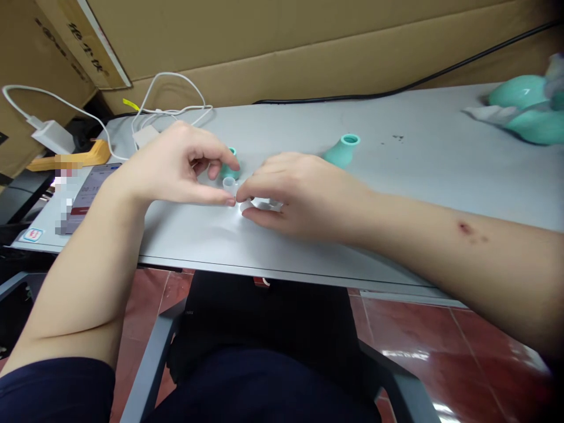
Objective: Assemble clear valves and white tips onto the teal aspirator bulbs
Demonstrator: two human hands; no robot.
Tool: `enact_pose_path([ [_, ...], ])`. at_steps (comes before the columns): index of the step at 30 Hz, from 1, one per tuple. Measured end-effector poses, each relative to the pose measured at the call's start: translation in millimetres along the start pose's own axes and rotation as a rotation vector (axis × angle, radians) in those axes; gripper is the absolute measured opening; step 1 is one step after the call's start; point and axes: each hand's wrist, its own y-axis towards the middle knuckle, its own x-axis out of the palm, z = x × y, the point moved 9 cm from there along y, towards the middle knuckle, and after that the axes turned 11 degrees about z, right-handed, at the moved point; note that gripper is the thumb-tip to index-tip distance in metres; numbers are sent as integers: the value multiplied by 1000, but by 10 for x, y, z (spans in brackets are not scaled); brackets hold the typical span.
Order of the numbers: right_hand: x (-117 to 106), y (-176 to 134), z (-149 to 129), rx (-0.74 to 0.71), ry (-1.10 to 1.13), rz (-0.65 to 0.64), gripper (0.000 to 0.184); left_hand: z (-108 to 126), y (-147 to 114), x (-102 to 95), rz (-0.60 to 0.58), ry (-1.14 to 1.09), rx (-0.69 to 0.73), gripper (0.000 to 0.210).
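Note:
My left hand [185, 164] hovers over the table with its thumb and forefinger apart. Between those two fingertips stands a small translucent cup-shaped piece [228, 183], and no firm grip on it shows. My right hand [299, 191] is closed at the fingertips on a small white plastic piece [245, 206], partly hidden by the fingers. More clear plastic shows under that palm. Just behind the left fingertips is a teal soft bottle [231, 171] with an open neck, partly covered. Another teal bottle [341, 151] without a cap stands behind my right hand.
More glossy teal objects [529, 111] with greyish wrapping lie at the far right. On the left are a phone [90, 197], a yellow tool-like object [83, 155] and a white charger [55, 136] with its cable. Cardboard [308, 41] walls the table's back, where a black cable [352, 97] runs.

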Motion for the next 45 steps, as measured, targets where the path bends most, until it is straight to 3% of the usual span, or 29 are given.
enact_pose_path([
  [5,53,21,-51,-26,-55,-50,16,2,2,41,-73,70,-73,21],
  [11,146,16,-44,-42,-80,-150,16,22,-9,40,-77,84,-118,21],
  [17,142,-4,-63,-95,-83,-117,18,12,-28,73,-131,120,-165,20],
  [20,187,-5,-79,-90,-117,-179,18,21,-24,59,-144,120,-209,24],
  [25,183,3,-81,-67,-154,-206,12,31,-6,-42,-50,68,-232,23],
  [31,172,7,-24,-8,-162,-230,13,-81,-18,-127,78,46,-154,26],
  [35,127,7,-32,-56,-124,-160,18,-106,-32,-209,184,62,-122,21],
  [40,-44,72,15,-3,-130,-95,27,-84,-17,-135,63,45,-158,30],
  [45,-121,237,114,218,-292,-258,31,21,-4,-44,-42,76,-110,30],
])
